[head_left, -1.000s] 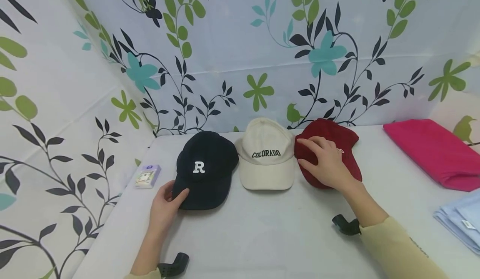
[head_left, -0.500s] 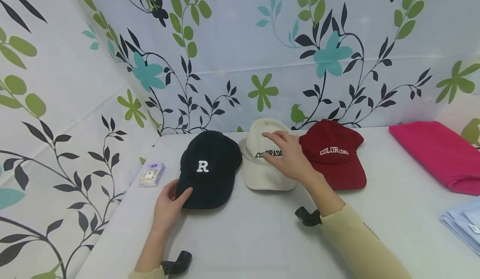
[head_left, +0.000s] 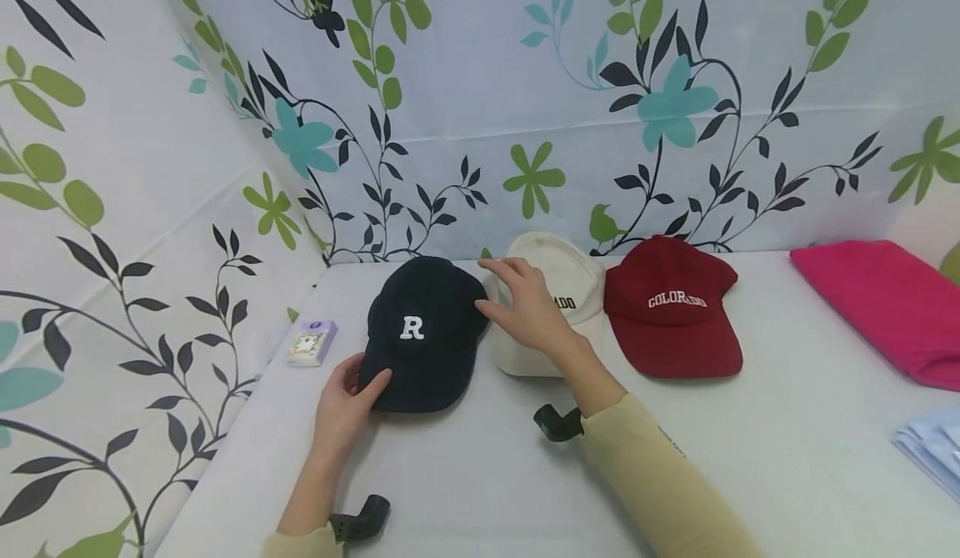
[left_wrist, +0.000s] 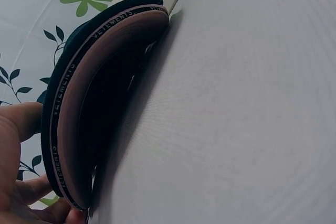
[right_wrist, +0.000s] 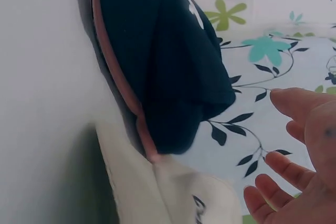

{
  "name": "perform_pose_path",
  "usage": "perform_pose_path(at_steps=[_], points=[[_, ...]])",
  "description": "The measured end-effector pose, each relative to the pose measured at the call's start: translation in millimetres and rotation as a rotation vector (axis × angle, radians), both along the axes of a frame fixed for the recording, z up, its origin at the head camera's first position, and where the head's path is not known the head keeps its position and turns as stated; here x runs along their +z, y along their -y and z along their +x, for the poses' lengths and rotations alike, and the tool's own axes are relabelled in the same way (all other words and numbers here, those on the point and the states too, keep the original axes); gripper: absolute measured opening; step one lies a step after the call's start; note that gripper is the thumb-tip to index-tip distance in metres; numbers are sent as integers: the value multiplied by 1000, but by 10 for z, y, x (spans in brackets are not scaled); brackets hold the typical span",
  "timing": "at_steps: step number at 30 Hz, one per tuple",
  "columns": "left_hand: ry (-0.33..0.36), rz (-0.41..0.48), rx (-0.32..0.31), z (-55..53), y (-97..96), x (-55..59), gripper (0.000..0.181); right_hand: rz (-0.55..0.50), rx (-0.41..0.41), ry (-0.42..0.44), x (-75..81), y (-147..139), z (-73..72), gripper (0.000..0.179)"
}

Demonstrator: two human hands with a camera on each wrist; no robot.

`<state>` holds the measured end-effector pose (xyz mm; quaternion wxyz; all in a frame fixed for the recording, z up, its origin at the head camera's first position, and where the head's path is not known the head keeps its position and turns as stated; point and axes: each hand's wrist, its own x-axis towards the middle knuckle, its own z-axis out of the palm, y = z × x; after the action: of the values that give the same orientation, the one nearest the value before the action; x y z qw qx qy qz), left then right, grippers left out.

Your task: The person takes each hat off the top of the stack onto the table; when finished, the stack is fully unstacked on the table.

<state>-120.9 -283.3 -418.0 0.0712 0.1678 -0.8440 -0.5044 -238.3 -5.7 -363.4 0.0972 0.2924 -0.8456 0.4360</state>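
Note:
A dark navy cap point(head_left: 424, 333) with a white letter R stands at the left of a row of three caps. My left hand point(head_left: 347, 399) grips the left side of its brim, thumb on top and fingers at the edge. In the left wrist view, printed tape lines the underside of the brim point(left_wrist: 52, 108). My right hand point(head_left: 525, 308) hovers over the cream cap point(head_left: 551, 253), its fingers spread and pointing at the navy cap's right side. It covers part of the cream cap's lettering. A dark red cap point(head_left: 671, 312) lettered COLORADO sits to the right.
A small purple-and-white packet point(head_left: 312, 343) lies left of the navy cap. Folded pink cloth point(head_left: 885, 308) and folded light blue cloth point(head_left: 933, 439) lie at the right. A leaf-patterned curtain point(head_left: 465, 108) hangs behind the white table point(head_left: 480, 466).
My right hand has left the red cap and moved left across the cream cap toward the navy one. My left hand stays on the navy brim. The view has shifted slightly.

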Motion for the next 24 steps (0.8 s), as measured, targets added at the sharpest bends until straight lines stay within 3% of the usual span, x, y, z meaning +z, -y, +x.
perform_pose_path(at_steps=[14, 24], points=[[-7, 13, -21, -25, -31, -12, 75, 4, 28, 109, -247, 257, -46, 57], [-8, 14, -8, 8, 6, 3, 74, 10, 38, 192, -262, 382, 22, 60]])
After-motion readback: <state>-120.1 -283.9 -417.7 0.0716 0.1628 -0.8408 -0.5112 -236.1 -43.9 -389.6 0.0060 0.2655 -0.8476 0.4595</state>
